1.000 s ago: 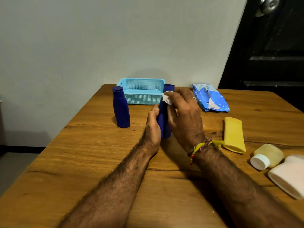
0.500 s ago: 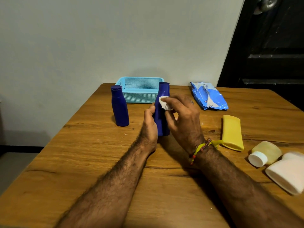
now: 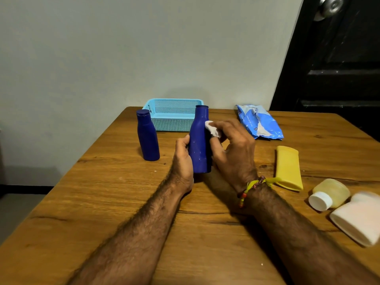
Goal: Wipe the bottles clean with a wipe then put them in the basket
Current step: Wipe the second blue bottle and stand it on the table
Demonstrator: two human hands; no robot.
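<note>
While basket (image 3: 172, 115) sits empty | left hand (image 3: 183, 159) grips blue bottle (image 3: 199, 140) before it | right hand (image 3: 232, 149) pinches wipe (image 3: 211, 129) against it | four others unwiped.

Crumpled white wipe (image 3: 212, 130) mostly buried under the right hand's (image 3: 234, 153) fingertips, only a small wad showing against the upright dark blue plastic bottle (image 3: 198, 140); the left hand's (image 3: 182, 161) fingers are out of sight behind that bottle, and the bottle hides the near right corner of the light blue perforated plastic basket (image 3: 172, 118), whose floor cannot be made out. White squat plastic bottle (image 3: 357, 219) at the right edge is motion-blurred. Print on the blue foil wipes packet (image 3: 259, 123) too small to read; both forearms cut off by the bottom edge.
</note>
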